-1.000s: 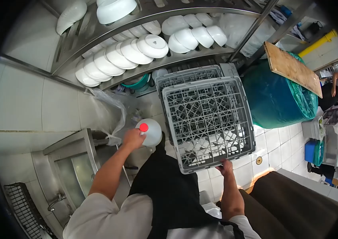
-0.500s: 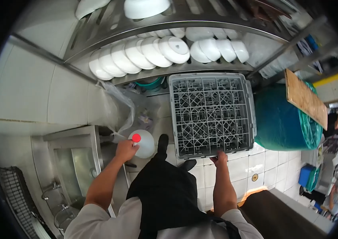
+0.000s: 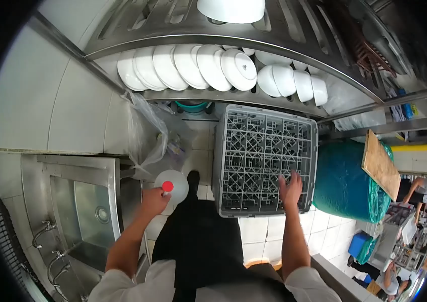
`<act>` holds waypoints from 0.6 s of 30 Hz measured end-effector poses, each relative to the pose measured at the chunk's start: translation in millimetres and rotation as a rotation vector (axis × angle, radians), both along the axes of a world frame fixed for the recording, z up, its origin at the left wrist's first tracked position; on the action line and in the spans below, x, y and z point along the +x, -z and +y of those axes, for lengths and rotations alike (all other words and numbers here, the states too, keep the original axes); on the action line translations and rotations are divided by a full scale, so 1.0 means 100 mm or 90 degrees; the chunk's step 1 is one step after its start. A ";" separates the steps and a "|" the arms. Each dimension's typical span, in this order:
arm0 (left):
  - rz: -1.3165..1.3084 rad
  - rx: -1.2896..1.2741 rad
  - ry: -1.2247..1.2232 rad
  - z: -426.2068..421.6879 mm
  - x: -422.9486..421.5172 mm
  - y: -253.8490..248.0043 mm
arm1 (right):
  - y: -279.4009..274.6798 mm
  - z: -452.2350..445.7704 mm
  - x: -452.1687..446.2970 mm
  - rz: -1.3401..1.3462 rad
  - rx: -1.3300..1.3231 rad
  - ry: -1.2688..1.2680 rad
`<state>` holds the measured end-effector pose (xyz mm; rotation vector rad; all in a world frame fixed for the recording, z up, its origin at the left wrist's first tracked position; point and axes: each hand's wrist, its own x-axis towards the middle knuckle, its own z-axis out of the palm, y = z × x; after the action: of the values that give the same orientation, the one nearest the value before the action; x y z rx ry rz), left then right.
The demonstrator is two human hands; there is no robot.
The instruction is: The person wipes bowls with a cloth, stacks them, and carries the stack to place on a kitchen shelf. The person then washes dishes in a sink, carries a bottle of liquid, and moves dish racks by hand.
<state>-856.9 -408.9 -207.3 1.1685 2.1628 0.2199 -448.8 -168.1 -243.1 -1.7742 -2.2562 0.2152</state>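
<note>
My left hand (image 3: 156, 202) is closed round the handle of a translucent white plastic jug (image 3: 178, 187) with a red cap (image 3: 167, 186). The jug is beside my leg, left of a grey dish rack (image 3: 223, 151) with a grid of square compartments. Over the rack's near right part is my right hand (image 3: 291, 190), fingers apart and holding nothing. Whether its fingertips touch the grid I cannot tell.
White bowls (image 3: 238, 69) line a metal shelf (image 3: 213, 96) ahead. A steel sink (image 3: 85, 211) is at left, near a clear plastic bag (image 3: 150, 136). Right of the rack stands a bin in green plastic (image 3: 341, 176) with a wooden board (image 3: 379, 166). Other people are far right.
My right hand has let go of the rack's near edge and moved forward over its grid, fingers opening. My left hand keeps hold of the jug. The view has shifted.
</note>
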 end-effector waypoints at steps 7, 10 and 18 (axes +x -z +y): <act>0.031 -0.056 -0.126 -0.27 0.39 -0.15 | 0.52 2.37 -1.13 -0.134 -0.030 -0.229; -0.079 -0.029 -0.303 -0.38 0.45 -0.18 | 0.67 2.87 -1.30 -0.321 -0.306 -0.286; -0.195 0.007 -0.396 -0.09 0.77 0.01 | 0.98 3.11 -1.37 -0.311 -0.487 -0.400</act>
<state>-779.4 -417.5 -207.9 0.3961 2.1788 0.6335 -585.5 142.8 -340.7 -1.4042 -3.3706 0.9653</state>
